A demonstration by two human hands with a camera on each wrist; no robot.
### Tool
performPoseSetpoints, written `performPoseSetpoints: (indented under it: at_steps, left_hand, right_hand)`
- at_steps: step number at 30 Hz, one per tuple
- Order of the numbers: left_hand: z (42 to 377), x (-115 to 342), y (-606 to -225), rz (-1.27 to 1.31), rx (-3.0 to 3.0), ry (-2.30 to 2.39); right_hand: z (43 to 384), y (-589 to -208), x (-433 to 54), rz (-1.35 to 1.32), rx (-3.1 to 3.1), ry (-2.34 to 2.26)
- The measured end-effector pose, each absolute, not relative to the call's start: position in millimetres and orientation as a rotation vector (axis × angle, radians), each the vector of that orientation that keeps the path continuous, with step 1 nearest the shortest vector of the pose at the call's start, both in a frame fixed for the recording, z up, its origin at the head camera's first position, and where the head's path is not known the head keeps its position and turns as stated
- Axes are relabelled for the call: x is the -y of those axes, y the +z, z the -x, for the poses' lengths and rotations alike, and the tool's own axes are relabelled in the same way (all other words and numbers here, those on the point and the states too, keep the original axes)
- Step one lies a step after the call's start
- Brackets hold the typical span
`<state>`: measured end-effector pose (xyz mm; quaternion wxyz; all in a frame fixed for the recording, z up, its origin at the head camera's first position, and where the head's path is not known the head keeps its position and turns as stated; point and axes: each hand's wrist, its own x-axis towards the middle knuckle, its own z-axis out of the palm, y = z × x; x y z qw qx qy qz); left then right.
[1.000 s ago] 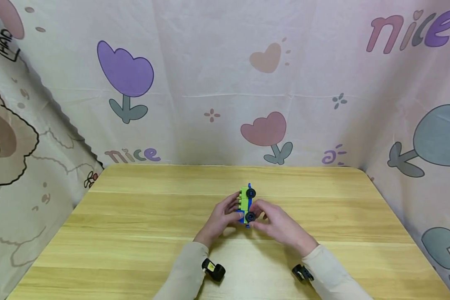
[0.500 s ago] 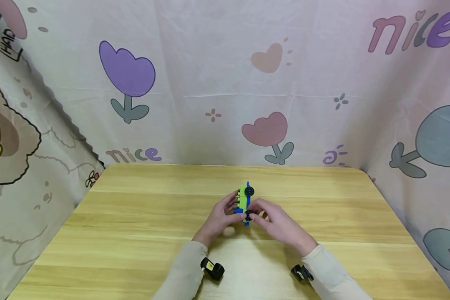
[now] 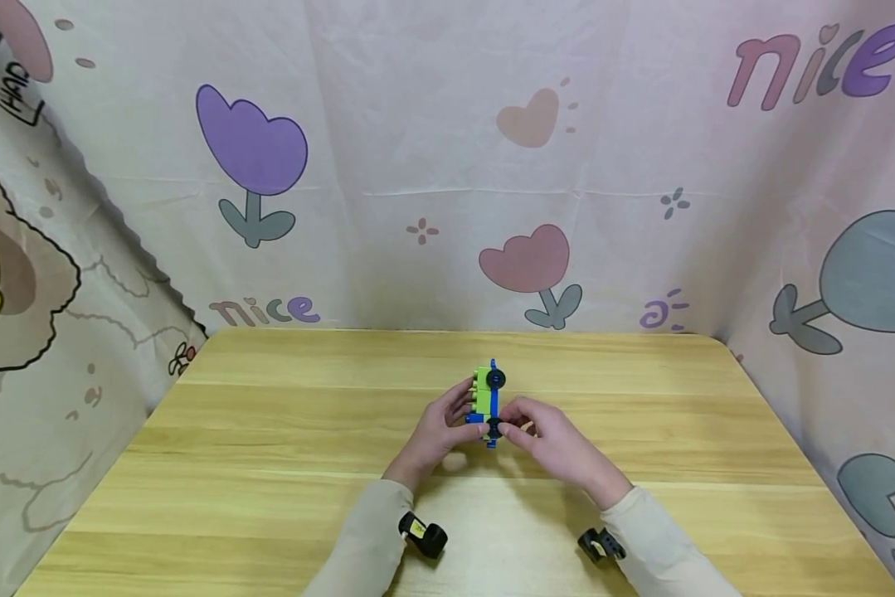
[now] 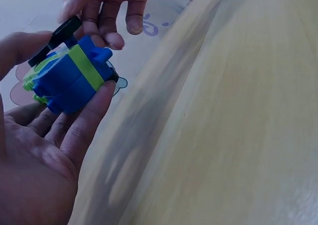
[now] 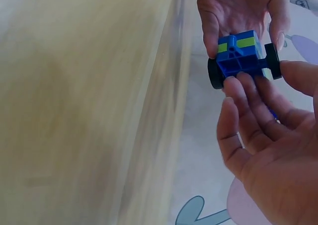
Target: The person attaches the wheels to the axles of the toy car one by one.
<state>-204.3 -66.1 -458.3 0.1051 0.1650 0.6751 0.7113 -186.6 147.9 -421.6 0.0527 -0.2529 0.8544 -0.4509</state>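
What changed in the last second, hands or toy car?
The right hand closed in slightly: its fingertips now pinch the near black wheel, which showed clear a second ago. The toy car tipped up a touch. The left hand keeps its grip on the car's body; both stay above the table.

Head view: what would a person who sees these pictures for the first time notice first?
First, the small blue and green toy car with black wheels, held above the middle of the wooden table. The left hand grips its side, and the right hand pinches at its near wheel. Behind stands a pale curtain printed with tulips, hearts and the word "nice".
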Motion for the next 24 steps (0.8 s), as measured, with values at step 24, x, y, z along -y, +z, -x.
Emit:
performPoseSetpoints:
  at_steps: [24]
  left_hand:
    - [200.9, 65.1, -454.6, -0.545, -1.940, 2.056]
  right_hand:
    - [184.2, -416.4, -145.7, 0.623, -2.199, -1.661]
